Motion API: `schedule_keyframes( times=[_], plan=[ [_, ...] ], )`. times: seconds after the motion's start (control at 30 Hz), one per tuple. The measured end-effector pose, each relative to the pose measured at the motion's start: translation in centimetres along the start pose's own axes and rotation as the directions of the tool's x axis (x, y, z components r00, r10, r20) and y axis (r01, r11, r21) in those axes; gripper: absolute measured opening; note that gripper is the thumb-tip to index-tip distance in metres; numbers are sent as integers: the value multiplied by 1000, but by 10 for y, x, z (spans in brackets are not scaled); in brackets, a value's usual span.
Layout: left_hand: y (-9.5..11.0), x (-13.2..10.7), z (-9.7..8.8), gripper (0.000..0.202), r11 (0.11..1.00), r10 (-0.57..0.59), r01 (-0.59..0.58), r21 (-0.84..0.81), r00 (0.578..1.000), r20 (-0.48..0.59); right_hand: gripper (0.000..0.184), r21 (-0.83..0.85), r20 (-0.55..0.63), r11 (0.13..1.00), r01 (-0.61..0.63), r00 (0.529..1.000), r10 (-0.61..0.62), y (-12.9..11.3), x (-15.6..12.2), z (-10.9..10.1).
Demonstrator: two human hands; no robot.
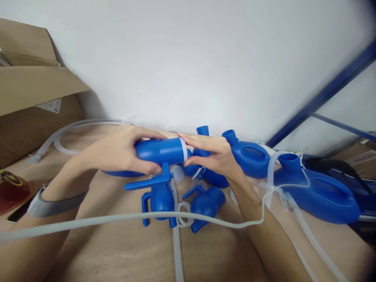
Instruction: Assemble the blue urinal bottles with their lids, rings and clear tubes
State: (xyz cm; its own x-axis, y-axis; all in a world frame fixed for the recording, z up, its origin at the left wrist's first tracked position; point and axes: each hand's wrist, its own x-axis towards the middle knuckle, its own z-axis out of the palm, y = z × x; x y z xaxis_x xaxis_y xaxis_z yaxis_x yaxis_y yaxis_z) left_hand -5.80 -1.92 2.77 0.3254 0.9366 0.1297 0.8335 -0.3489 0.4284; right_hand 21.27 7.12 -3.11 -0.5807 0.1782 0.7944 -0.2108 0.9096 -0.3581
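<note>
My left hand (123,150) is wrapped around a blue plastic funnel piece (161,150) with a side handle, held sideways above the table. At its right end sits a white ring-shaped cap (184,149). The fingers and thumb of my right hand (210,152) press on this cap from the right. Just below lie two similar blue pieces with handles, one upright-looking piece (162,199) and one tilted piece (208,201). A small coil of thin white tubing (184,214) rests between them.
Blue bottles with built-in grips stand on the right, a near bottle (317,192) and a farther bottle (249,156). A white cable (132,217) crosses in front of my arms. Clear hose (70,127) curls at the back left beside a cardboard box (38,129). Behind is a white wall (182,66).
</note>
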Motion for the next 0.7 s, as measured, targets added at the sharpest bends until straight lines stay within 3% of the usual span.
schedule_keyframes(
  times=[0.2, 0.4, 0.6, 0.7],
  plan=[
    [-4, 4, -1, 69, 980, -7, 31, -196, 993, 121, 69, 63, 15, 998, -3, 1000, 2, -8, 4, -1],
    [-9, 5, -4, 60, 883, 14, 100, -458, 970, 241, 62, 76, 80, 995, -69, 995, 62, -13, 6, 0],
    [-13, 6, -2, 67, 877, -29, 141, -460, 970, 242, 72, 78, 137, 995, -68, 989, 57, -11, 7, -4],
    [-9, 4, -1, 59, 895, -32, 121, -429, 977, 209, 66, 70, 135, 992, -104, 986, 94, -12, 8, -6]
  ],
)
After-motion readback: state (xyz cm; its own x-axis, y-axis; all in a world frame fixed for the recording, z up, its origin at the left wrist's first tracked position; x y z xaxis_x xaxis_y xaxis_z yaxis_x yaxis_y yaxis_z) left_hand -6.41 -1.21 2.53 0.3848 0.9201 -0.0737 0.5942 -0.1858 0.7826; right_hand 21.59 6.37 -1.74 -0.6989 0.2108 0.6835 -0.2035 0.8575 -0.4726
